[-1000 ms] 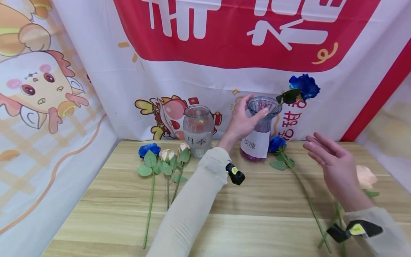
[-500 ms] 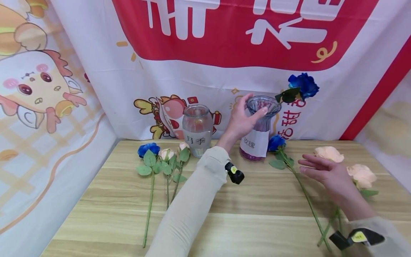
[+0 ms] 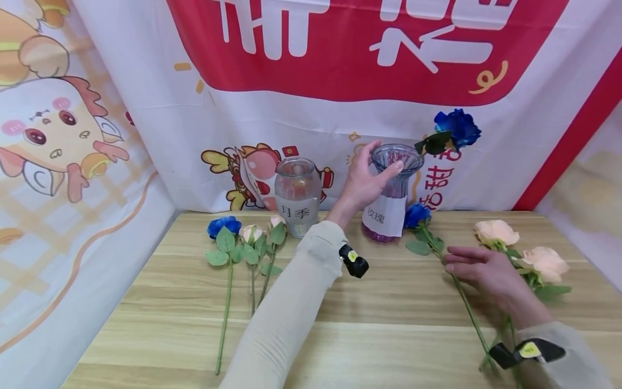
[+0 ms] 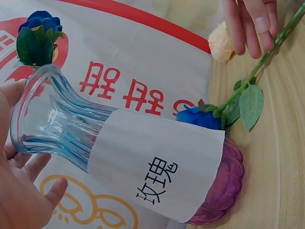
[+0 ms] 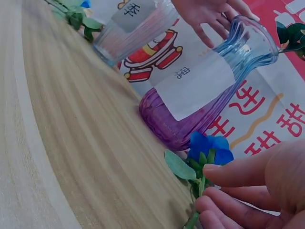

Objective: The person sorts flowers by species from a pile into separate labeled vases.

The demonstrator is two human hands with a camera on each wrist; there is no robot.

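My left hand [image 3: 364, 181] grips the flared neck of a glass vase [image 3: 384, 232], blue-tinted above and purple at the base, with a white paper label. A blue rose [image 3: 457, 128] stands in this vase and leans out to the right. On the table beside the base lies another blue rose [image 3: 418, 216], its stem running toward the front. My right hand [image 3: 486, 273] is at that stem just below the leaves. In the right wrist view its thumb and fingers [image 5: 233, 174] lie on either side of the stem, with a gap between the tips.
A second labelled glass vase [image 3: 297, 183] stands to the left. Left of it lie a blue rose [image 3: 223, 227] and two small pale pink flowers [image 3: 251, 233]. Two large peach flowers [image 3: 544, 263] lie at the right. A printed cloth [image 3: 291, 119] hangs behind the table.
My right hand has come down and left from above the table to the stem of the lying blue rose, uncovering the peach flowers. My left hand stays on the vase.
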